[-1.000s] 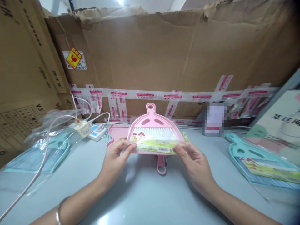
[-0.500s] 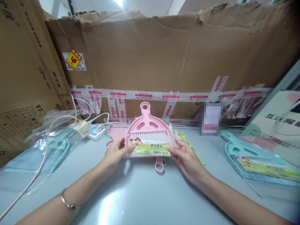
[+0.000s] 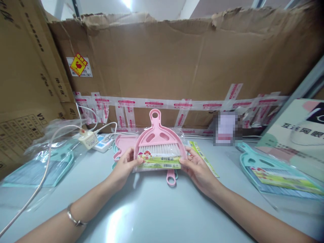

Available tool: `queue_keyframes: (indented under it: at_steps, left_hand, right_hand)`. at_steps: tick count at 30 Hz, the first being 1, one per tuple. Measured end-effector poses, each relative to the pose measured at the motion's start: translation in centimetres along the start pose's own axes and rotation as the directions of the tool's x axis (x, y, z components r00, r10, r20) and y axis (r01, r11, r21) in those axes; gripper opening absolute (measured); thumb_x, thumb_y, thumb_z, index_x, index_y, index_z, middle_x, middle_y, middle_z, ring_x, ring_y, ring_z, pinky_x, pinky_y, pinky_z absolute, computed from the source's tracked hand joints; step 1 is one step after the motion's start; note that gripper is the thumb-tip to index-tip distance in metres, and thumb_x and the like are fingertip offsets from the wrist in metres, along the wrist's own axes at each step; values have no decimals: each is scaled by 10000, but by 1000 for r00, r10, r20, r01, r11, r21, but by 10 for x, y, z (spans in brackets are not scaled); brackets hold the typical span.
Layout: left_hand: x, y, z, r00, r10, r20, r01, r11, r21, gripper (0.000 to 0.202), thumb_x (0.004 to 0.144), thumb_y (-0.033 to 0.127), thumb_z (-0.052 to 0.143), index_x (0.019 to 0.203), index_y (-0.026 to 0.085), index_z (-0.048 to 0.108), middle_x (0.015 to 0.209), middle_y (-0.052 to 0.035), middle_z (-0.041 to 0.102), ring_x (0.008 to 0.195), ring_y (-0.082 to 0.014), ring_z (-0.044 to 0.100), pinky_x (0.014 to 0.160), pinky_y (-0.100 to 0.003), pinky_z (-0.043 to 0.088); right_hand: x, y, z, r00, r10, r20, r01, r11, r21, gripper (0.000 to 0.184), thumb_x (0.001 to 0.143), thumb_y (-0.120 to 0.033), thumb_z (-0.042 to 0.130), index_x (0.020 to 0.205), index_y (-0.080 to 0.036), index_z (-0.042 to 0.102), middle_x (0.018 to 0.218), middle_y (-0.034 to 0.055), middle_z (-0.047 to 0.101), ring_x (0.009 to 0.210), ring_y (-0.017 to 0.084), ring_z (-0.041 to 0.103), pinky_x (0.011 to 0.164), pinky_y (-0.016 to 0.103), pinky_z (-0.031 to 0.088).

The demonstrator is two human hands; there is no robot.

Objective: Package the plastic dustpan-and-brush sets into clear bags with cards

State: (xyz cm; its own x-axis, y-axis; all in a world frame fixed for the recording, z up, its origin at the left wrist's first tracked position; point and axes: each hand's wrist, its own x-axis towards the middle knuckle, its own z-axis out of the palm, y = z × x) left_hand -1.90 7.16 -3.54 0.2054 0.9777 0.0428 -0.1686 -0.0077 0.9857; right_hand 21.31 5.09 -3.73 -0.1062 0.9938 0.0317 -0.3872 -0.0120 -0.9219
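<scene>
A pink dustpan and brush set (image 3: 157,138) in a clear bag is held upright above the table, its handle pointing up. White bristles show above a green printed card (image 3: 159,162) with mushrooms on it. My left hand (image 3: 126,166) pinches the lower left side, thumb in front. The lower right side is gripped by my right hand (image 3: 197,165), thumb on the card. Behind the set lies another pink dustpan (image 3: 123,143), partly hidden, with a pink looped handle (image 3: 171,179) showing below the held set.
Bagged teal dustpan sets lie at the left (image 3: 48,165) and right (image 3: 273,168). A power strip (image 3: 103,144) with a white adapter (image 3: 88,139) and cables sits back left. Another green card (image 3: 202,157) lies behind my right hand. A large cardboard box (image 3: 152,67) walls the back.
Both hands still hold the pink set in nearly the same pose. The whole view has shifted slightly, so most things appear a little further left.
</scene>
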Motion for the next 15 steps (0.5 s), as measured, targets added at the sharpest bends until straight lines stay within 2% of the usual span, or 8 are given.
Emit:
queue_keyframes:
  at_steps: [5, 9, 12, 15]
  left_hand:
    - [-2, 2, 3, 1000, -12, 3, 12, 1000, 15, 356, 666, 249, 688, 980, 181, 535, 959, -36, 623, 961, -212, 583, 825, -324, 468]
    - [-9, 5, 9, 1000, -18, 24, 16, 997, 80, 341, 693, 297, 676, 985, 180, 546, 1000, -55, 622, 980, -219, 575, 828, -325, 463]
    - [-14, 11, 13, 999, 32, 34, -36, 988, 151, 380, 717, 353, 652, 1041, 184, 547, 1032, -66, 596, 962, -205, 561, 791, -304, 470]
    - [-19, 18, 14, 996, 87, 1, -85, 966, 243, 429, 715, 385, 644, 1087, 198, 542, 993, -59, 560, 881, -186, 547, 703, -289, 483]
  right_hand:
    - [2, 3, 0, 1000, -4, 9, 4, 999, -53, 548, 615, -335, 755, 1074, -239, 471, 889, 21, 697, 820, 213, 665, 763, 373, 514]
    - [4, 0, 2, 1000, -3, -8, 2, 993, -118, 557, 558, -331, 782, 1022, -218, 495, 895, 37, 700, 800, 229, 666, 732, 376, 525]
    - [1, -21, -4, 995, -79, -67, 68, 987, -145, 532, 545, -347, 778, 999, -218, 532, 914, 49, 703, 803, 242, 663, 720, 381, 526]
    - [-14, -60, -39, 968, -175, -177, 128, 959, -252, 461, 540, -334, 770, 958, -218, 615, 908, 70, 709, 790, 258, 661, 705, 380, 521]
